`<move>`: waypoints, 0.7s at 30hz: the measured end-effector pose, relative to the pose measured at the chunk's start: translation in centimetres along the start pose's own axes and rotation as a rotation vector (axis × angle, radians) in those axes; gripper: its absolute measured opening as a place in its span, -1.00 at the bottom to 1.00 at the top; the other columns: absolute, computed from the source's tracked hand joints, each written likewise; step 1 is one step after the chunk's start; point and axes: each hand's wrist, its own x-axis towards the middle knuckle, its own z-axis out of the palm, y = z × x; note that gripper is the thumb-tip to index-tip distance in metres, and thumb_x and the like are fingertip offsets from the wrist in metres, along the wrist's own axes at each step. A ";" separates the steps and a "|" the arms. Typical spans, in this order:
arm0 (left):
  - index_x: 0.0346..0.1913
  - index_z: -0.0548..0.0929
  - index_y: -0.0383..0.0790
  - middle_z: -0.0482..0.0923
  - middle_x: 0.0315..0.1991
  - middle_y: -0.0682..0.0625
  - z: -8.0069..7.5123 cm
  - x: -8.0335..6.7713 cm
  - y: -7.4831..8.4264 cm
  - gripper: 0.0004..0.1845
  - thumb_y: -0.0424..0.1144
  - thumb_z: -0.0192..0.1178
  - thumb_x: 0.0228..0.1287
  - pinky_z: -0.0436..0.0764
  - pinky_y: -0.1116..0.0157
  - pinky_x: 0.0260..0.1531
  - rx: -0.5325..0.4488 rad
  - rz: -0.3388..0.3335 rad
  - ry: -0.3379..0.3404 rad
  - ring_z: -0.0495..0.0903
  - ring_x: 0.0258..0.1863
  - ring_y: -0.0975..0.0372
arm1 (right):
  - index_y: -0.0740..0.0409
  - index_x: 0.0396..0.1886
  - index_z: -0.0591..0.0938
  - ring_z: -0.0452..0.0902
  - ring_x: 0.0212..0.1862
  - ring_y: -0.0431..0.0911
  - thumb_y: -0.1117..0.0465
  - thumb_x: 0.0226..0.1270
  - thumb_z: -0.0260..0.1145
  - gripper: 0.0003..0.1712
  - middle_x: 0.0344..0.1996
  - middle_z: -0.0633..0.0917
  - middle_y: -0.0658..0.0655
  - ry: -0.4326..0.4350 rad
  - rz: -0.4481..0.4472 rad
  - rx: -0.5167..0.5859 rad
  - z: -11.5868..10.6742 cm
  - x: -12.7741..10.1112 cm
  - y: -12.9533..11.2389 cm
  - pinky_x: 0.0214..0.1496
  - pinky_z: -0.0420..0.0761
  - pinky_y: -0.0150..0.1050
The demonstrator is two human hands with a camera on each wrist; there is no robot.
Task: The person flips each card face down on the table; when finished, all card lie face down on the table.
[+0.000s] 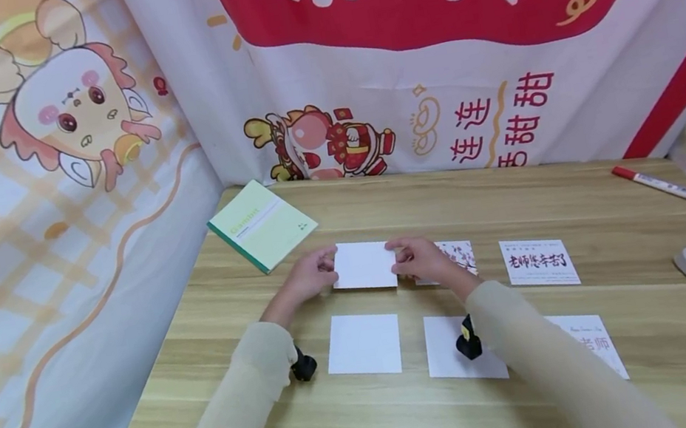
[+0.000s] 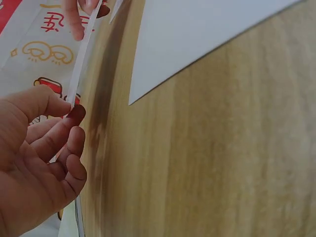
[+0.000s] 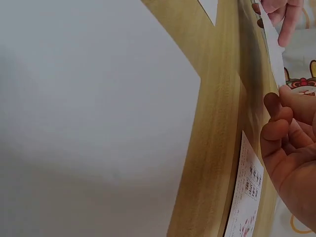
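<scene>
Your left hand (image 1: 307, 273) pinches the left edge of a blank white card (image 1: 365, 265) between thumb and curled fingers, and your right hand (image 1: 419, 259) pinches its right edge the same way. The card hangs just above the wooden table (image 1: 639, 339), near its middle. Under your right hand lies what seems to be a flower-printed card (image 1: 461, 254), mostly hidden. Two more white sheets (image 1: 364, 344) rest nearer you. A green notebook (image 1: 262, 224) sits to the left, a red marker (image 1: 655, 183) far right.
</scene>
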 end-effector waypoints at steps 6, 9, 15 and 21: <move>0.28 0.35 -0.29 0.55 -0.31 -0.05 0.4 0.4 -0.1 -0.34 -0.47 0.22 0.03 0.51 0.35 -0.49 0.092 -0.019 0.006 0.49 -0.47 0.21 | 0.13 0.17 0.48 0.41 -0.58 -0.12 0.34 0.16 0.33 -0.47 -0.32 0.60 0.13 0.028 0.026 -0.061 0.6 0.3 -0.1 -0.58 0.50 -0.30; 0.28 0.36 -0.30 0.53 -0.33 -0.04 0.5 0.5 -0.1 -0.34 -0.47 0.22 0.02 0.50 0.35 -0.51 0.112 -0.020 0.007 0.47 -0.48 0.21 | 0.18 0.15 0.50 0.41 -0.60 -0.14 0.37 0.14 0.34 -0.47 -0.36 0.61 0.14 0.042 0.003 -0.074 0.8 0.5 0.2 -0.61 0.47 -0.32; 0.25 0.38 -0.37 0.51 -0.35 -0.03 0.5 0.5 -0.1 -0.37 -0.47 0.22 0.01 0.48 0.36 -0.40 0.146 0.013 0.023 0.46 -0.38 0.21 | 0.23 0.13 0.51 0.43 -0.60 -0.15 0.38 0.11 0.36 -0.48 -0.42 0.61 0.12 0.058 -0.031 -0.121 1.0 0.7 0.4 -0.60 0.48 -0.32; 0.27 0.36 -0.36 0.49 -0.37 -0.02 0.5 0.4 -0.1 -0.36 -0.45 0.22 0.04 0.47 0.35 -0.37 0.186 0.025 0.023 0.45 -0.38 0.21 | 0.24 0.12 0.52 0.44 -0.55 -0.14 0.36 0.11 0.36 -0.48 -0.44 0.59 0.12 0.070 -0.053 -0.221 1.2 0.8 0.0 -0.51 0.48 -0.34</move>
